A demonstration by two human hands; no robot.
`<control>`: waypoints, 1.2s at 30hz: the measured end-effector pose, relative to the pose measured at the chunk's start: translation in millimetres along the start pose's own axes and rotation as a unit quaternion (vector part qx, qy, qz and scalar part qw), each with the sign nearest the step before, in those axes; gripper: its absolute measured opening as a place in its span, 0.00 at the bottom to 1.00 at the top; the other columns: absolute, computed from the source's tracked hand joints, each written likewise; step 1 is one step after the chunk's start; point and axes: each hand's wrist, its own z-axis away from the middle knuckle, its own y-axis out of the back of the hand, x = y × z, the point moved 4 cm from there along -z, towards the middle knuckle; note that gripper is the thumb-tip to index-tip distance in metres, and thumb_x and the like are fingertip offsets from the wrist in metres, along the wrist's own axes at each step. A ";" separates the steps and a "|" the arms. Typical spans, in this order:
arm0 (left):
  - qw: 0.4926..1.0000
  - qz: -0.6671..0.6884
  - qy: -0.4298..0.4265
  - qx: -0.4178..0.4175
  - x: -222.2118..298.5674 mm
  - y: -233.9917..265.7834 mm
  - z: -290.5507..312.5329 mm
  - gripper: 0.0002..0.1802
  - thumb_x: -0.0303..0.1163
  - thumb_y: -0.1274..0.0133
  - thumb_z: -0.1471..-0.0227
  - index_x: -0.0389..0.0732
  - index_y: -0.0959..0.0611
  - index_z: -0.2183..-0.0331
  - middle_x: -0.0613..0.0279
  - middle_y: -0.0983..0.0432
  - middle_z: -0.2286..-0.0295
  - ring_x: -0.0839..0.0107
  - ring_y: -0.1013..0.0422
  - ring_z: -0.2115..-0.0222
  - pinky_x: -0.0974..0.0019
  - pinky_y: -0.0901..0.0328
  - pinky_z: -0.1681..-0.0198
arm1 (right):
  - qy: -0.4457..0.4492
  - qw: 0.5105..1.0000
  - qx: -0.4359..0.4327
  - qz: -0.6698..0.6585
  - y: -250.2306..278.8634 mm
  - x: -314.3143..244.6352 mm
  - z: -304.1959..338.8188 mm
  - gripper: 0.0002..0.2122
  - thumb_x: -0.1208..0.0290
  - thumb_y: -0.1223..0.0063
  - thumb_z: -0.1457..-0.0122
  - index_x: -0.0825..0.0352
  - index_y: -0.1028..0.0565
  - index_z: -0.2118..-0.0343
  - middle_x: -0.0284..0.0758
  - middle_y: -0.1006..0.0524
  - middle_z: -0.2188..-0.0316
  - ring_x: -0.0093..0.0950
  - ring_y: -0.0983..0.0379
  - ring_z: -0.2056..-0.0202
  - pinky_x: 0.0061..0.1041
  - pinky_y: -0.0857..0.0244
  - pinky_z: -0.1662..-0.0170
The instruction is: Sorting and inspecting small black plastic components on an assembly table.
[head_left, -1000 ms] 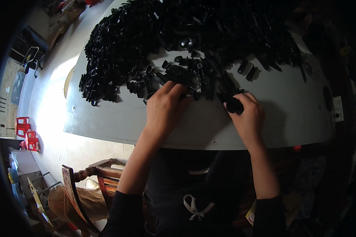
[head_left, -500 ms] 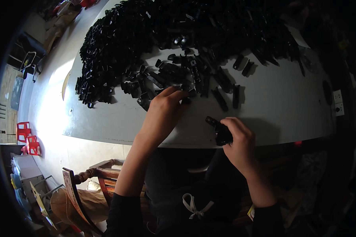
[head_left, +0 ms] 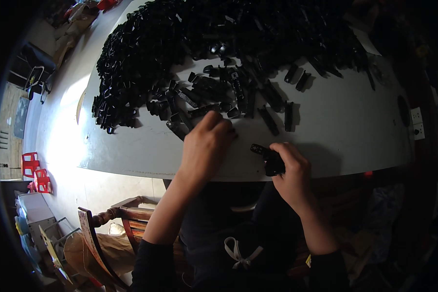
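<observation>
My right hand (head_left: 295, 170) is closed around a bunch of black plastic pieces (head_left: 274, 164) at the near edge of the table. One flat end with small holes sticks out past the fingers to the left. My left hand (head_left: 205, 146) hovers over the table with its fingers pinched together. A small dark bit of a black part shows at its fingertips; most of it is hidden by the hand. Just beyond the left hand lie loose black plastic pieces (head_left: 203, 111), some long and narrow, some short and curved.
A large heap of black plastic parts (head_left: 131, 63) covers the far and left side of the white table (head_left: 345, 141). Long black pieces (head_left: 267, 120) lie apart at the middle right. A wooden chair (head_left: 90, 238) stands at lower left, with red stools (head_left: 42, 180) farther left.
My left hand has drawn back from the loose pieces, nearer to me and slightly right, with a small black part in its fingers. The right hand has barely moved.
</observation>
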 end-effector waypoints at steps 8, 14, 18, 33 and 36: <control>0.996 0.080 0.031 -0.019 2.8 -2.7 20.9 0.06 0.22 0.41 0.55 0.37 0.19 0.69 0.60 0.22 0.75 0.68 0.24 0.75 0.69 0.30 0.71 | 0.033 0.999 -0.027 -0.001 7.4 -4.7 9.1 0.18 0.88 0.47 0.57 0.70 0.26 0.60 0.42 0.23 0.69 0.39 0.24 0.67 0.31 0.30 0.65; 0.908 0.380 0.154 -0.084 15.2 0.3 37.0 0.10 0.17 0.43 0.53 0.33 0.18 0.65 0.61 0.20 0.70 0.78 0.25 0.69 0.75 0.30 0.65 | 0.104 0.994 -0.006 0.023 16.8 -21.2 12.2 0.24 0.87 0.45 0.66 0.67 0.25 0.59 0.37 0.25 0.72 0.35 0.26 0.72 0.29 0.32 0.73; 0.826 0.528 0.176 -0.087 24.0 4.3 46.0 0.15 0.17 0.40 0.56 0.31 0.19 0.61 0.58 0.23 0.64 0.72 0.24 0.62 0.72 0.28 0.59 | 0.090 0.996 -0.012 0.013 21.5 -29.0 14.9 0.24 0.87 0.44 0.67 0.68 0.25 0.60 0.37 0.26 0.72 0.35 0.26 0.72 0.29 0.32 0.73; 0.927 0.361 0.023 -0.096 31.0 20.9 50.1 0.16 0.26 0.34 0.60 0.35 0.16 0.65 0.55 0.21 0.67 0.68 0.24 0.65 0.69 0.29 0.63 | 0.122 0.988 -0.084 0.040 39.3 -41.5 18.3 0.21 0.85 0.42 0.65 0.67 0.23 0.61 0.35 0.27 0.73 0.28 0.27 0.73 0.25 0.33 0.76; 0.920 0.388 0.048 -0.036 35.0 22.6 52.0 0.16 0.29 0.34 0.61 0.35 0.15 0.66 0.55 0.21 0.69 0.68 0.24 0.66 0.69 0.30 0.65 | 0.140 0.989 -0.037 0.044 40.5 -49.1 21.3 0.19 0.86 0.45 0.63 0.69 0.23 0.62 0.35 0.27 0.74 0.28 0.27 0.74 0.25 0.33 0.76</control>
